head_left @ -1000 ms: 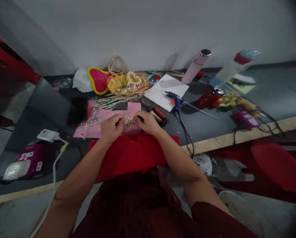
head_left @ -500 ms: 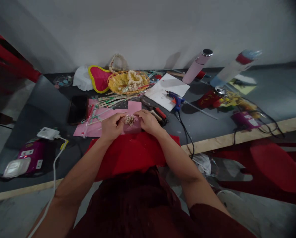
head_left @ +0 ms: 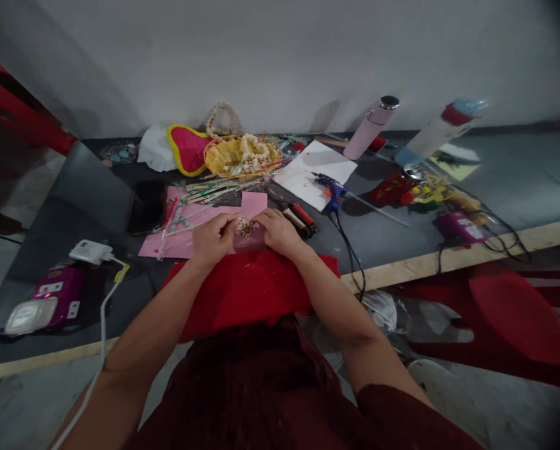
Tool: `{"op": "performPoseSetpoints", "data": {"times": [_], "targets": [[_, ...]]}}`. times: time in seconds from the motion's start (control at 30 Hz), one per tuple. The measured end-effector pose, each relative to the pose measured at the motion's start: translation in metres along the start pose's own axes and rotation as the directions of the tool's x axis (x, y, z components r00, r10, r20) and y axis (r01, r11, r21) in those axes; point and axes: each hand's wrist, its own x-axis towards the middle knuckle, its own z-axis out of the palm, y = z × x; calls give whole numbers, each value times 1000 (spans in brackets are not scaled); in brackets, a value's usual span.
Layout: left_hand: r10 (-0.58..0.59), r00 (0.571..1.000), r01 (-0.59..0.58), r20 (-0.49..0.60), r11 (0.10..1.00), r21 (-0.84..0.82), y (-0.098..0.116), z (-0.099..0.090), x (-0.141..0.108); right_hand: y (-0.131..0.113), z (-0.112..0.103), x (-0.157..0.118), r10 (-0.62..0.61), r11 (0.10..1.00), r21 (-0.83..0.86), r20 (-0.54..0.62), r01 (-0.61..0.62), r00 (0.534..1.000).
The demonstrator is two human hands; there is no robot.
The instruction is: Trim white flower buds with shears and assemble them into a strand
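Between my two hands is a small cluster of pale, bead-like bits (head_left: 245, 227), too small to make out exactly. My left hand (head_left: 212, 239) pinches its left side with thumb and forefinger. On the opposite side, the curled fingers of my right hand (head_left: 279, 231) close on it. Under the hands lies pink paper (head_left: 186, 245), and a red cloth (head_left: 249, 287) covers the table edge below my wrists. Pliers-like tools with red and black handles (head_left: 303, 217) lie just right of my right hand.
Behind the hands are green-marked sticks (head_left: 214, 189) and a yellow basket (head_left: 217, 153) holding a pale beaded string (head_left: 255, 152). A blue glue gun (head_left: 334, 190) rests by white paper (head_left: 303, 167). Farther right stand a pink flask (head_left: 369, 130) and red can (head_left: 395, 187). A phone (head_left: 147, 206) lies left.
The fingers of my right hand have shifted slightly left over the pale cluster, which looks slightly turned. My left hand stays almost in place.
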Motion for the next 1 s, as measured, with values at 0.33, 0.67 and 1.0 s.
{"op": "performPoseSetpoints", "data": {"times": [0.33,0.67,1.0], "targets": [[5,1000,-5,-2,1000,21,-1,0,0,5,-10,0,72,997,38,-120,-68,990],[4,1000,-5,11,999,51,1,1,0,-1,5,0,41,999,-22,34,-41,999],[37,998,-42,43,992,118,-1,5,1,-12,3,3,54,994,100,-131,-41,990]]}}
